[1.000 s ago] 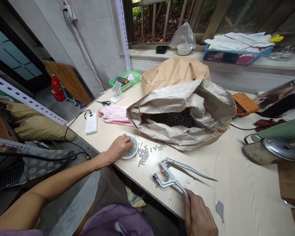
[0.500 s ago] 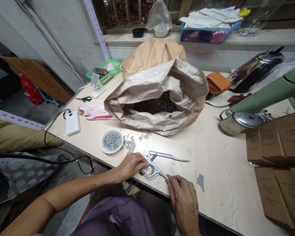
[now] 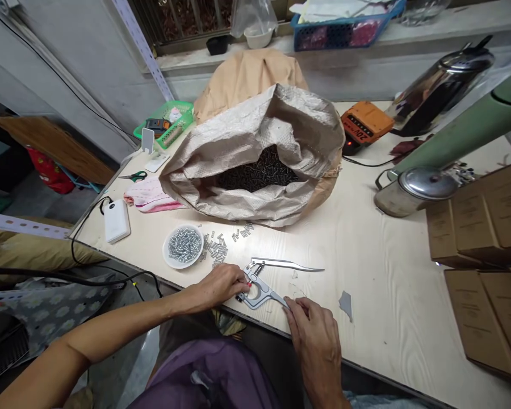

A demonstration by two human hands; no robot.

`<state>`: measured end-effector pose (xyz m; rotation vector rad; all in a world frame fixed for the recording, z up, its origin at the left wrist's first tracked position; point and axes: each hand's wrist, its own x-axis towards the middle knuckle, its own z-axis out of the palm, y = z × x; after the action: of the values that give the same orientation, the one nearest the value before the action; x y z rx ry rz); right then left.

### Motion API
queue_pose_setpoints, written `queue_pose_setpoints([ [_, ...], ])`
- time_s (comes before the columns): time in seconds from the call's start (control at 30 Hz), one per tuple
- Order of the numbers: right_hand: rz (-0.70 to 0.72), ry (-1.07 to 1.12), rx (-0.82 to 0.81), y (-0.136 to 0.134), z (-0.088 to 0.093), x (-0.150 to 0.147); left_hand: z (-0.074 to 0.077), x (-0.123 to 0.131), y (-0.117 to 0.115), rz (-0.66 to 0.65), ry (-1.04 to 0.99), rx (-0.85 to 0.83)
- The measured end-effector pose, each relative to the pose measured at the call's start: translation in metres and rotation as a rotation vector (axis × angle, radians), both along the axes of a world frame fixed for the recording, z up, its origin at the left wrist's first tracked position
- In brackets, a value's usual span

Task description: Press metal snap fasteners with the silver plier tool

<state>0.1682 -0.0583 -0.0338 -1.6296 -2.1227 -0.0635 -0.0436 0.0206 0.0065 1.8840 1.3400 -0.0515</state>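
Observation:
A pair of grey metal snap-fastener pliers [image 3: 262, 295] lies near the table's front edge, its spring-loaded handles spread apart. My right hand [image 3: 316, 341] grips the end of the lower handle between thumb and fingers. At the jaw end, the fingers of my left hand [image 3: 221, 286] are pinched together. A tiny bit of red shows at those fingertips; what they hold is mostly hidden. Beyond my left hand stands a white bowl [image 3: 166, 257] full of small silvery metal pieces, with loose metal pieces [image 3: 217, 249] scattered beside it.
Behind them a large woven sack [image 3: 225, 139] gapes, with dark small parts [image 3: 259, 173] inside. Cardboard boxes [image 3: 479, 221], a lidded metal cup [image 3: 402, 196] and a green flask [image 3: 447, 130] stand right. A white power bank [image 3: 116, 221] and scissors [image 3: 137, 176] lie left.
The view has shifted slightly, so the scene sits a little further left. A red bit now shows at my left fingertips. Both hands keep nearly the same place on the pliers.

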Motion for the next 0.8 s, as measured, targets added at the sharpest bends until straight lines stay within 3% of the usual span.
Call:
queue_pose_setpoints([
  [0.2, -0.001, 0.012, -0.009, -0.0002, -0.0009, 0.0007, -0.0009, -0.0038, 0.0053, -0.014, -0.010, -0.133],
  [0.57, -0.022, -0.024, -0.068, -0.0020, -0.0024, -0.0008, -0.0024, -0.0005, 0.0034, -0.019, 0.013, -0.121],
  [0.8, -0.011, 0.041, -0.085, -0.0012, -0.0033, -0.0033, 0.0035, -0.0040, -0.0007, 0.102, -0.099, -0.317],
])
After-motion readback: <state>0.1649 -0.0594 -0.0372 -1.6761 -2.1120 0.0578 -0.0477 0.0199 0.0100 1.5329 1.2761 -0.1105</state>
